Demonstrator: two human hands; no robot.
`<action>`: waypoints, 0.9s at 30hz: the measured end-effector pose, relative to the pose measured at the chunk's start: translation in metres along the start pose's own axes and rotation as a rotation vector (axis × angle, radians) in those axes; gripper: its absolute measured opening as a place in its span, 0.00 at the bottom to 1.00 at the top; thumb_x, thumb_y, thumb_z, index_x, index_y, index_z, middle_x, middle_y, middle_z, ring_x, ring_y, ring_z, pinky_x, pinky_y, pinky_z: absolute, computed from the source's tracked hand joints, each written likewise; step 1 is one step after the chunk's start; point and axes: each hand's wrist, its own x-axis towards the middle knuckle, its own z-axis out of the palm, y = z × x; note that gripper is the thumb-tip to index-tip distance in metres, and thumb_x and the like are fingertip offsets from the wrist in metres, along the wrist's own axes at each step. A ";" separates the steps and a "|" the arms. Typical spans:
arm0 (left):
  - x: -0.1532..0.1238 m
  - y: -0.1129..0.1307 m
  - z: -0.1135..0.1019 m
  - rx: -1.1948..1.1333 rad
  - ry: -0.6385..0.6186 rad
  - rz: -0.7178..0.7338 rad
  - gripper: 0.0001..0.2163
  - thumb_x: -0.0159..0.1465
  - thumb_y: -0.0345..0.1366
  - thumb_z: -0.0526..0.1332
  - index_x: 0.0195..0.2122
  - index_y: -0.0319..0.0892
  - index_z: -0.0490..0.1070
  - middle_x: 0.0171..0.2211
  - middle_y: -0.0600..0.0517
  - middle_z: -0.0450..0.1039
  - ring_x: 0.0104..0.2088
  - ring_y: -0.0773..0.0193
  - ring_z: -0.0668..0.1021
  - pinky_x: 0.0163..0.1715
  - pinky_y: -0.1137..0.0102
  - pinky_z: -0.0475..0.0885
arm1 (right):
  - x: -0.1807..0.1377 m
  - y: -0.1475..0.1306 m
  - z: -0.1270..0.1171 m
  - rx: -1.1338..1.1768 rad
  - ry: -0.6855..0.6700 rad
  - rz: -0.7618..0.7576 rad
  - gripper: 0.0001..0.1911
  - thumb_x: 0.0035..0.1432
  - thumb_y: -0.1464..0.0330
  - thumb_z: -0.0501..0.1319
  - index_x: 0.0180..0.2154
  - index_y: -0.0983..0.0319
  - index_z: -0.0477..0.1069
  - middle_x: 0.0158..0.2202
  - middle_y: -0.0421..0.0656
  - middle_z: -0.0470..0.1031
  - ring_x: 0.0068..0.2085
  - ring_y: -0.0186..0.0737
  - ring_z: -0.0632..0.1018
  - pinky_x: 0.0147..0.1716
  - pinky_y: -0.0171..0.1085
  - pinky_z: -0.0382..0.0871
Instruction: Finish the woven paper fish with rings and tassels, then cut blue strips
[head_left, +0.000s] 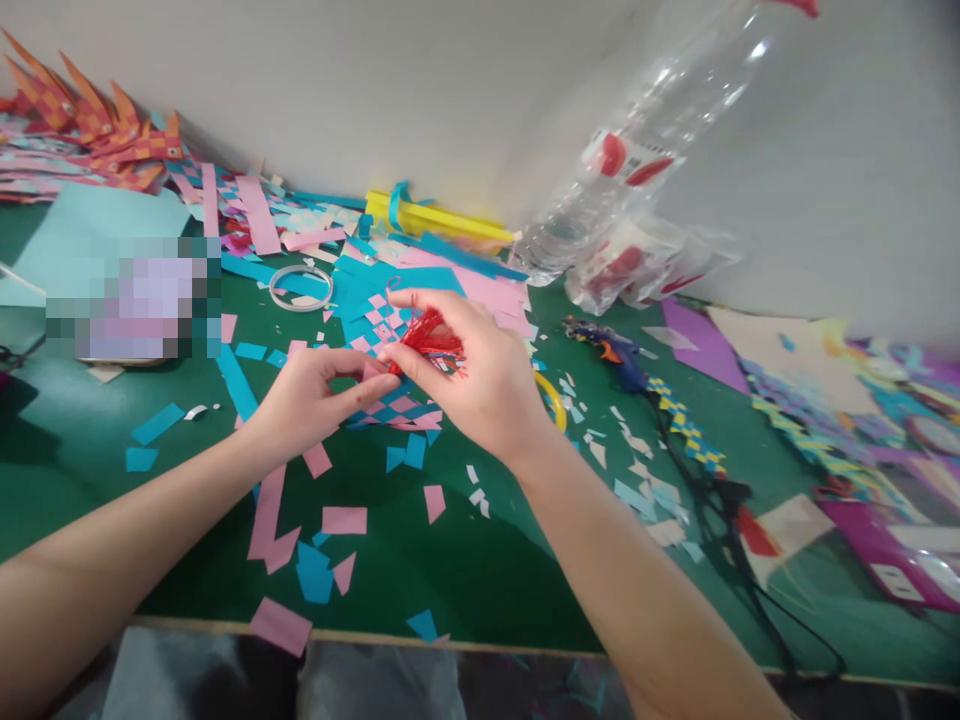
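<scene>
My right hand (480,385) is closed in a pinch on a red tassel (431,335), held over a pink and blue woven paper piece (397,405) on the green table (465,570). My left hand (311,400) has its fingers pressed on the left edge of that woven piece, fingertips meeting the right hand's near the tassel's top. Part of the woven piece is hidden under both hands.
Pink and blue paper scraps (300,560) litter the table. A tape ring (301,287), a yellow strip bundle (435,220), clear plastic bottles (637,190), a glue gun (611,352) with its black cord, orange woven pieces (97,130) and purple paper (862,450) lie around. The table's front edge is near.
</scene>
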 end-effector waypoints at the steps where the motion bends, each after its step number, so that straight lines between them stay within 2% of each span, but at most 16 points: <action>1: 0.000 0.000 0.000 -0.001 0.000 -0.001 0.13 0.61 0.45 0.61 0.28 0.41 0.75 0.24 0.51 0.76 0.24 0.65 0.76 0.24 0.72 0.71 | 0.000 0.000 0.000 0.012 -0.001 -0.003 0.14 0.56 0.67 0.63 0.46 0.52 0.71 0.46 0.36 0.78 0.44 0.43 0.78 0.52 0.48 0.70; 5: 0.000 -0.002 -0.001 0.024 0.020 0.008 0.14 0.62 0.46 0.61 0.28 0.41 0.76 0.24 0.52 0.77 0.24 0.66 0.77 0.23 0.74 0.71 | 0.001 0.004 -0.001 0.101 0.005 0.034 0.17 0.54 0.66 0.65 0.47 0.53 0.70 0.42 0.37 0.79 0.41 0.42 0.80 0.50 0.48 0.73; 11: 0.002 -0.004 -0.001 0.043 0.067 0.023 0.14 0.61 0.46 0.62 0.26 0.41 0.76 0.23 0.52 0.76 0.23 0.67 0.76 0.22 0.75 0.69 | 0.000 0.007 -0.005 0.299 -0.007 0.135 0.19 0.51 0.69 0.67 0.47 0.54 0.71 0.33 0.36 0.79 0.37 0.41 0.81 0.43 0.45 0.77; 17: 0.000 -0.001 -0.002 0.020 0.002 0.017 0.12 0.60 0.43 0.63 0.27 0.41 0.76 0.21 0.54 0.74 0.20 0.70 0.72 0.20 0.75 0.65 | 0.001 -0.002 -0.011 0.139 -0.089 -0.005 0.13 0.55 0.67 0.64 0.44 0.49 0.73 0.35 0.34 0.80 0.44 0.42 0.80 0.51 0.48 0.72; 21: 0.000 -0.001 -0.002 0.056 -0.002 0.045 0.12 0.61 0.43 0.62 0.26 0.41 0.75 0.21 0.55 0.73 0.21 0.69 0.71 0.21 0.74 0.65 | 0.001 -0.003 -0.011 0.016 -0.121 -0.108 0.13 0.58 0.67 0.62 0.45 0.48 0.73 0.37 0.35 0.80 0.47 0.42 0.78 0.54 0.47 0.69; 24: 0.000 -0.002 -0.002 0.055 -0.008 0.040 0.13 0.61 0.44 0.61 0.27 0.41 0.76 0.22 0.54 0.73 0.22 0.69 0.72 0.22 0.74 0.65 | 0.000 -0.005 -0.009 -0.018 -0.111 -0.120 0.12 0.59 0.66 0.61 0.45 0.47 0.72 0.37 0.35 0.80 0.47 0.42 0.78 0.55 0.47 0.68; 27: 0.000 -0.002 -0.001 0.013 -0.009 -0.013 0.14 0.60 0.46 0.62 0.27 0.40 0.76 0.21 0.53 0.73 0.22 0.68 0.72 0.22 0.74 0.65 | 0.000 -0.005 -0.009 0.013 -0.039 -0.076 0.14 0.59 0.64 0.61 0.48 0.49 0.70 0.40 0.36 0.80 0.45 0.41 0.79 0.53 0.45 0.70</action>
